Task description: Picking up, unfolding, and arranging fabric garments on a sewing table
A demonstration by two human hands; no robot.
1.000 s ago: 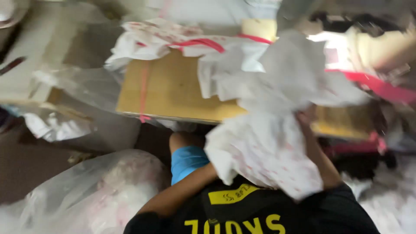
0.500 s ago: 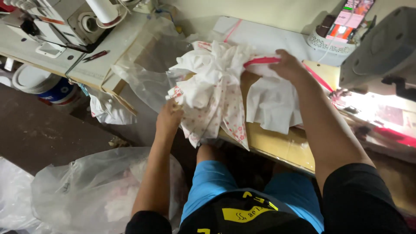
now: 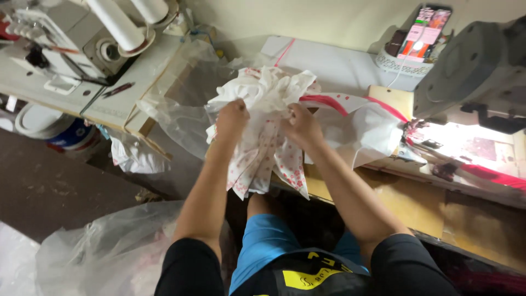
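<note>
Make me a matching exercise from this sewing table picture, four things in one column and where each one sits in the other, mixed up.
Things:
1. bundle of white printed fabric
2. phone
3. thread cones
4. clear plastic bag

Places:
A. on the floor, lower left
B. top left, on the machine
C. gripped in left hand and right hand
D. propped at the back wall, top right

Pairs: 1-C, 2-D, 3-B, 4-A

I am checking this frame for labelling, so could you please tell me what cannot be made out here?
Head view:
- Fingertips of left hand and right hand: buried in the printed white cloth bundle.
- Sewing machine: cut off by the right edge.
- Plastic bag contents: blurred by cloudy film.
</note>
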